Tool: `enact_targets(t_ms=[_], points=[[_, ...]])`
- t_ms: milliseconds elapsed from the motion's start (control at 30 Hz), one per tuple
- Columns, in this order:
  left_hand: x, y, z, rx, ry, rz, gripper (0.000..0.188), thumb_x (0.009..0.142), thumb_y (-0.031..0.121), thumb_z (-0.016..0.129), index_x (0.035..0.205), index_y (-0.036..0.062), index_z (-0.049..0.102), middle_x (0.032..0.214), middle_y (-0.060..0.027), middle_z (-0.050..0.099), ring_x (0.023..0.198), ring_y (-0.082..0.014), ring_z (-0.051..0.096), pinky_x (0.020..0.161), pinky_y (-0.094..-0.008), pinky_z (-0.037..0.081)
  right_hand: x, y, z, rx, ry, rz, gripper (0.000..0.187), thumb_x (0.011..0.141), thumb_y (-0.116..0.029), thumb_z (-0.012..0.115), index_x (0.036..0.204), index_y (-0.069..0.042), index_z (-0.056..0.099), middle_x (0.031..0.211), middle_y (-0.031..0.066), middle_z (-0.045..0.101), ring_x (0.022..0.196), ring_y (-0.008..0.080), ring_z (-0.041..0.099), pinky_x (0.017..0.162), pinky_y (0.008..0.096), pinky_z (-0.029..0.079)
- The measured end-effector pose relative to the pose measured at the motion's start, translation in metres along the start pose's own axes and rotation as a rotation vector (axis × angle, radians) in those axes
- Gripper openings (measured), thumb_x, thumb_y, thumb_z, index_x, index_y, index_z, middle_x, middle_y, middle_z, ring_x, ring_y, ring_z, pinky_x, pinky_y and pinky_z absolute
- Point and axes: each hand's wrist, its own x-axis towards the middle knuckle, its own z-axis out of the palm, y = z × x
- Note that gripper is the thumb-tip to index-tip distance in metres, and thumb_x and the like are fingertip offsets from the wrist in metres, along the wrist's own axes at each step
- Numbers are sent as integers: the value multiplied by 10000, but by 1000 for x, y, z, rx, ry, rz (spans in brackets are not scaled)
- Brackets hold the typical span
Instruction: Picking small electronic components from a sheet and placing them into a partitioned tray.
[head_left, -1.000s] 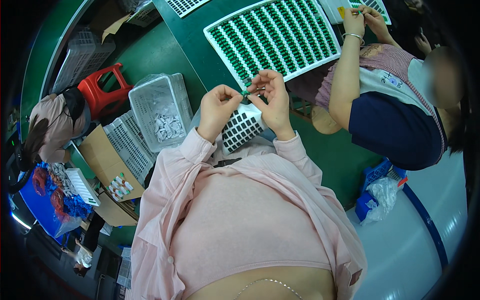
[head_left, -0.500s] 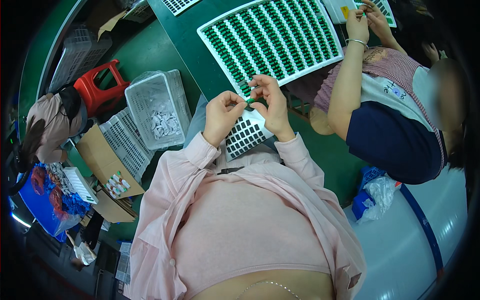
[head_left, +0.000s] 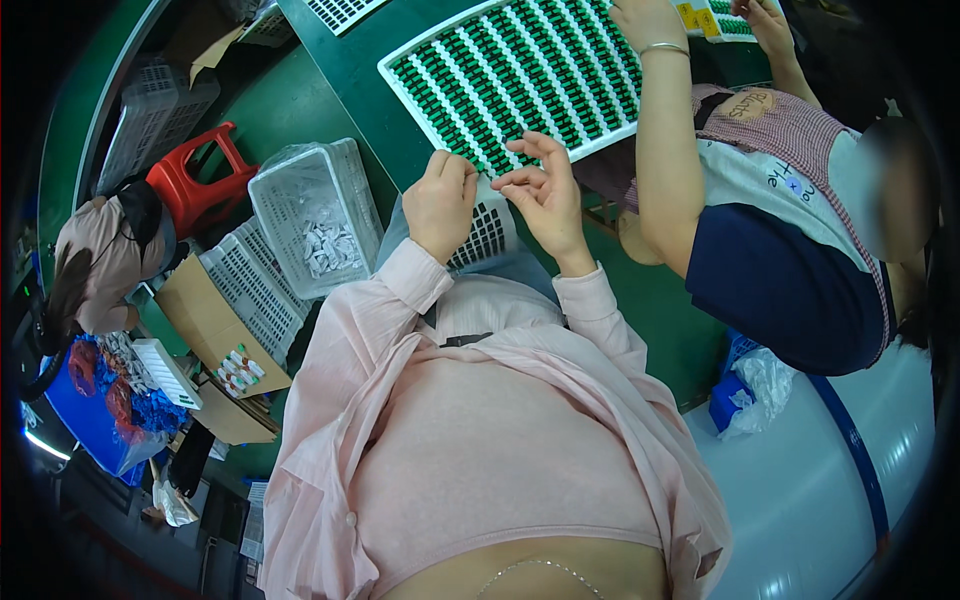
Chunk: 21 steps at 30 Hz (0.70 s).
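My left hand (head_left: 441, 207) is closed, fingertips pinched at the near edge of a white tray (head_left: 428, 129) filled with rows of small green-and-black parts. Beside it, my right hand (head_left: 548, 197) brings thumb and forefinger together at the same edge, while its other fingers are raised and bent. Anything between the fingertips is too small or hidden to make out. Below my hands, over my lap, a white panel with a grid of dark rectangles (head_left: 485, 232) is partly covered by them.
At the right, a co-worker's forearm (head_left: 665, 130) crosses the tray's right part. Left of me stand a white crate of small wrapped pieces (head_left: 352, 185), a red stool (head_left: 203, 178) and a cardboard box (head_left: 212, 305). Another white gridded tray (head_left: 340, 12) lies on the green table.
Both hands have moved up to the tray's edge; the small green part formerly between them is no longer distinguishable. The tray shifted left in view, and the co-worker's arm reached over it.
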Motion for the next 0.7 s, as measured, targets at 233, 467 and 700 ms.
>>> enact_targets(t_ms=[233,467,700], points=[[9,-1,-5,34,-65,0,81,845,144,661,856,78,615,852,-79,606,681,-311,640,592,-417,504,-6,5,10,-177,89,-63,591,809,171,570,1345,4,386,1248,175,546,966,206,676,789,283,546],[7,4,4,77,32,-53,90,837,164,682,864,106,619,850,-58,629,664,-284,633,562,-401,481,-5,8,19,-322,108,-181,550,814,162,563,1321,3,417,1237,182,564,985,225,679,806,301,541],[12,-8,-4,166,-42,127,106,850,164,654,865,104,569,822,-69,588,643,-285,643,525,-397,493,-4,16,19,-320,106,-181,529,828,162,545,1317,2,421,1232,178,576,1038,248,677,795,303,549]])
